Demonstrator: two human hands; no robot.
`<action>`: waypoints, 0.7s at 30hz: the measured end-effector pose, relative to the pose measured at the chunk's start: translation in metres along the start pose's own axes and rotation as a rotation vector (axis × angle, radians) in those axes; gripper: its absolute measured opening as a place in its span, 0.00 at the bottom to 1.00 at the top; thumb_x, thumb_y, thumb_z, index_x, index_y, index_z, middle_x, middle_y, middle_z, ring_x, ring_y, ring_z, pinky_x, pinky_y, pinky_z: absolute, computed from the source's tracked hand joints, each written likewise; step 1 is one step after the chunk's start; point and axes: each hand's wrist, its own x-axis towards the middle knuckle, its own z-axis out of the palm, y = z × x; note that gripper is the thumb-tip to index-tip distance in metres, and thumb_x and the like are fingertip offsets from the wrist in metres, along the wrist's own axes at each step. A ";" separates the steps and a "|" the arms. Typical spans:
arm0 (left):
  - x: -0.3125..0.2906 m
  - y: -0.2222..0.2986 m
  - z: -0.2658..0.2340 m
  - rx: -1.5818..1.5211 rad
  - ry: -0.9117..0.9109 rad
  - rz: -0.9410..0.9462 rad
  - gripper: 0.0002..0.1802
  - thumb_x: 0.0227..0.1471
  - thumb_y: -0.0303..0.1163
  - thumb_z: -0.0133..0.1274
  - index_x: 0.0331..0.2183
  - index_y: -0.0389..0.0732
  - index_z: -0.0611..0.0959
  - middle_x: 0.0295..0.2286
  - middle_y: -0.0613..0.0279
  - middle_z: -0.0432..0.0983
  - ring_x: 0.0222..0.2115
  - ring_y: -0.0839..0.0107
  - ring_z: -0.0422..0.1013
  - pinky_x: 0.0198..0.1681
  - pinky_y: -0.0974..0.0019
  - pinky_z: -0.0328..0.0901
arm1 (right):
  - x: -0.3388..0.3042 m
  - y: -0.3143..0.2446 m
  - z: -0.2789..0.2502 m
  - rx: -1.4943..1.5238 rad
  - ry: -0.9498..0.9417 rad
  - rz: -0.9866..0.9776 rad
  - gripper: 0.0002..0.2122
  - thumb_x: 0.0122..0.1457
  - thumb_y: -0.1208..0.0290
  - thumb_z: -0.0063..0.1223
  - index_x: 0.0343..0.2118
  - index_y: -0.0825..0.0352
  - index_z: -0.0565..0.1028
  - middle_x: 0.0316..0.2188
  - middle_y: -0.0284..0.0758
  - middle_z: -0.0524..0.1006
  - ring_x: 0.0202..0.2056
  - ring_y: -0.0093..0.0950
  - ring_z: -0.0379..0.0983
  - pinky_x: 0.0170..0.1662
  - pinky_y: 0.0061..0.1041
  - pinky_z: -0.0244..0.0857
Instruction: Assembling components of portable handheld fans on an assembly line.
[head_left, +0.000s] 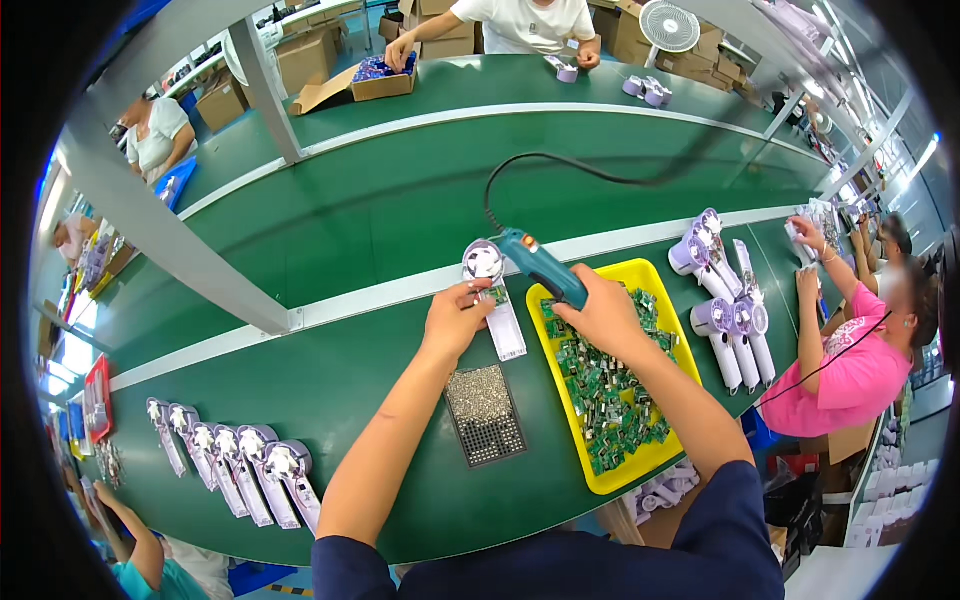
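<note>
The yellow tray [640, 472] is taken as reference; it stands on the green table [330, 375], filled with green circuit boards [610, 400]. The lilac-and-white housing [509, 335] lies just left of the tray's upper left corner, its round head pointing away from the person and its handle toward them.

The left hand [457, 318], left of the tray, is partly closed, its fingertips resting on the housing near the joint of head and handle. The housing is thus directly at the fingertips, to their right. Whether the thumb grips it cannot be determined.

The right hand [605, 315], above the tray's upper part, is closed around a teal power tool [545, 268]. The tool's corded end is near the housing's head; contact cannot be confirmed, nor can the working tip be made out. A black cord [534, 155] runs beyond the tray.

Left of the tray: a black grid plate [497, 442] holding small metal parts, and, well apart, a row of six similar housings [243, 465]. Right of the tray: a further group of housings [722, 360].
</note>
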 end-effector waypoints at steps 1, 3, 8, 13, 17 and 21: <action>-0.005 0.004 -0.006 0.019 -0.075 -0.014 0.23 0.52 0.24 0.58 0.52 0.37 0.77 0.36 0.54 0.80 0.37 0.68 0.76 0.43 0.67 0.72 | -0.004 -0.004 -0.004 0.112 0.025 0.011 0.17 0.50 0.66 0.65 0.42 0.62 0.73 0.31 0.40 0.81 0.34 0.41 0.79 0.40 0.36 0.71; -0.024 0.010 -0.010 0.265 0.021 0.128 0.25 0.51 0.24 0.59 0.53 0.37 0.76 0.38 0.51 0.79 0.39 0.65 0.76 0.43 0.65 0.71 | -0.017 -0.016 -0.018 0.392 -0.014 -0.044 0.17 0.51 0.69 0.64 0.44 0.64 0.73 0.33 0.37 0.81 0.35 0.33 0.79 0.40 0.31 0.70; -0.113 0.044 0.006 0.159 -0.042 0.442 0.29 0.51 0.24 0.61 0.55 0.35 0.72 0.51 0.53 0.69 0.45 0.66 0.72 0.46 0.63 0.71 | -0.064 -0.061 -0.027 0.919 -0.103 0.012 0.17 0.51 0.80 0.65 0.42 0.67 0.70 0.37 0.35 0.81 0.19 0.12 0.66 0.21 0.14 0.59; -0.180 0.026 0.009 -0.381 -0.247 0.418 0.26 0.51 0.13 0.56 0.52 0.30 0.74 0.51 0.53 0.68 0.51 0.65 0.69 0.53 0.63 0.69 | -0.115 -0.091 -0.004 1.071 -0.166 -0.016 0.17 0.52 0.83 0.63 0.41 0.66 0.67 0.39 0.41 0.79 0.17 0.14 0.65 0.19 0.15 0.60; -0.211 -0.003 0.000 -0.279 -0.082 0.567 0.23 0.49 0.12 0.58 0.49 0.30 0.77 0.52 0.51 0.67 0.51 0.65 0.70 0.51 0.64 0.71 | -0.147 -0.113 0.023 1.140 -0.150 0.066 0.17 0.53 0.84 0.61 0.42 0.66 0.66 0.43 0.41 0.76 0.18 0.15 0.66 0.19 0.15 0.61; -0.232 -0.002 -0.022 0.248 0.283 0.719 0.31 0.40 0.19 0.67 0.49 0.34 0.76 0.40 0.56 0.79 0.42 0.66 0.75 0.41 0.67 0.72 | -0.171 -0.126 0.049 1.056 -0.020 -0.003 0.16 0.52 0.84 0.61 0.42 0.67 0.67 0.38 0.38 0.77 0.18 0.13 0.66 0.19 0.12 0.58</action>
